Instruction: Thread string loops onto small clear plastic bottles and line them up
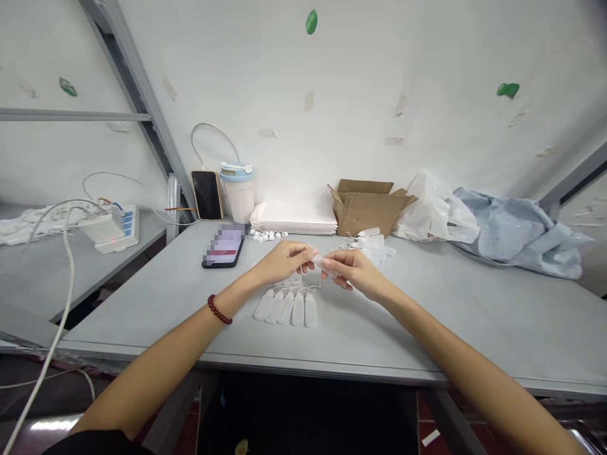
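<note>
Both hands meet above the grey table (427,316). My left hand (284,260), with a red bead bracelet on its wrist, and my right hand (353,268) pinch the two ends of one small clear plastic bottle (320,261) between their fingertips. Just below them several like bottles (287,308) lie side by side in a row, with thin white strings at their tops. More loose bottles (372,243) lie behind my right hand. A cluster of small white caps (266,236) sits behind my left hand.
A phone (224,248) lies flat at left; another phone (207,195) leans on the wall beside a white cup (238,193). White sheets (294,219), a cardboard box (365,207), a plastic bag (434,212) and blue cloth (519,230) line the back. Cables and a power strip (111,227) occupy the left table.
</note>
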A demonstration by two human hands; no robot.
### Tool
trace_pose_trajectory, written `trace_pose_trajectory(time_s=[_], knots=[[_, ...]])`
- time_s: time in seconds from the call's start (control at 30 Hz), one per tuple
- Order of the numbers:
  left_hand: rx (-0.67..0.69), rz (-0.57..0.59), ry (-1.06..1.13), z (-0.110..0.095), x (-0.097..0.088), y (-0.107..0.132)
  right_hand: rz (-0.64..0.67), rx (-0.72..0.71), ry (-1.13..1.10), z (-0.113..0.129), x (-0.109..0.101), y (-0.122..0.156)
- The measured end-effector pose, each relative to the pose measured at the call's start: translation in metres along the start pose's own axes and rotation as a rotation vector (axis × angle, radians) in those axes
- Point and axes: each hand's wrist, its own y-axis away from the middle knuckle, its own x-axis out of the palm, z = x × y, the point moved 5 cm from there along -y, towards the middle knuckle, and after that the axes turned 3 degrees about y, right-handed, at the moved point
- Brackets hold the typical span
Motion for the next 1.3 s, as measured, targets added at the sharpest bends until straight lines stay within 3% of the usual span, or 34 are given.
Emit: trace_pose_trajectory(time_s=[0.17,0.57,0.87,1.3], knots=[[-0.048,-0.018,0.006,0.006,0.0,-0.001,-0.011,0.004,0.022,0.0,0.0,0.0],[0.071,0.057,0.016,-0.01,0.0,0.003,-0.016,0.02,0.02,-0.003,-0.003,0.0],[-0.026,-0.003,-0.01,-0.002,-0.001,0.001,-0.036,0.002,0.049,0.002,-0.002,0.0],[0.001,0.002,0.01,-0.005,0.001,0.002,-0.066,0.016,0.061,0.002,-0.004,0.0]])
